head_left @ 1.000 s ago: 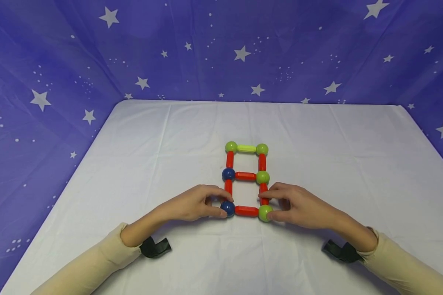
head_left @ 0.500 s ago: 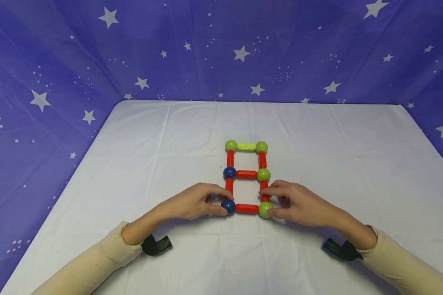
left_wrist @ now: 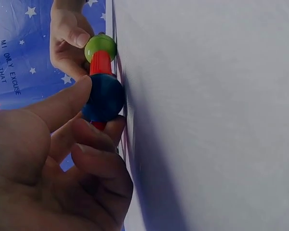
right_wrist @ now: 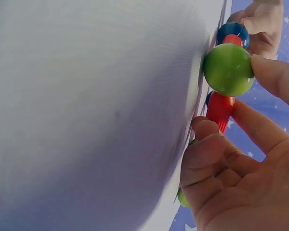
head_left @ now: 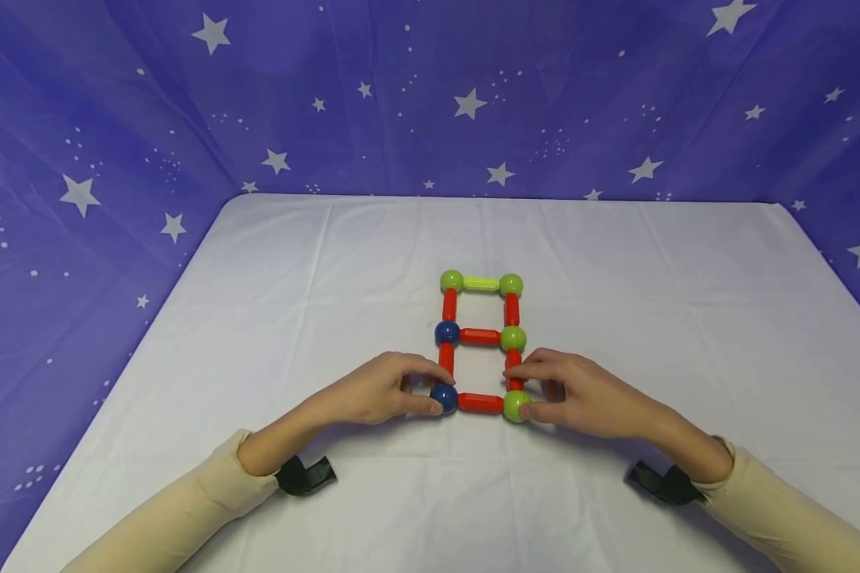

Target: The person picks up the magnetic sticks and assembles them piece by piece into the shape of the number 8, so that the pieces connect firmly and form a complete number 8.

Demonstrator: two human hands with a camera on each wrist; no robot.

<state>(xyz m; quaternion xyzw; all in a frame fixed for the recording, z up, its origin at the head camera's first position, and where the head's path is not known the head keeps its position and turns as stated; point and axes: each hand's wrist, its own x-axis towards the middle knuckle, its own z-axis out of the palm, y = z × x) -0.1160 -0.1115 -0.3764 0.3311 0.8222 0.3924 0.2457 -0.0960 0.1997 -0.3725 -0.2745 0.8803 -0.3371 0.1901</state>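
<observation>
A flat ball-and-rod toy frame [head_left: 481,337] lies on the white cloth, forming two joined squares like a ladder. Its near left corner is a blue ball [head_left: 444,399], where my left hand [head_left: 383,389] has its thumb on the ball and its fingers at the ball and the red rod behind it. At the near right corner, a green ball [right_wrist: 229,70] touches the thumb of my right hand [head_left: 588,395]; that hand's fingers are at the adjoining red rod [right_wrist: 221,111]. Between these corners runs another red rod [head_left: 481,403]. A lime rod [head_left: 482,283] joins two green balls at the far end.
The white cloth [head_left: 330,263] covers a table, whose far edge meets a purple star-patterned drape [head_left: 430,95]. Dark wrist-camera mounts [head_left: 306,477] hang below the sleeves, close to the cloth.
The frame has slid slightly away from the person and a touch to the right. Both hands have moved with it, keeping hold of the near corners.
</observation>
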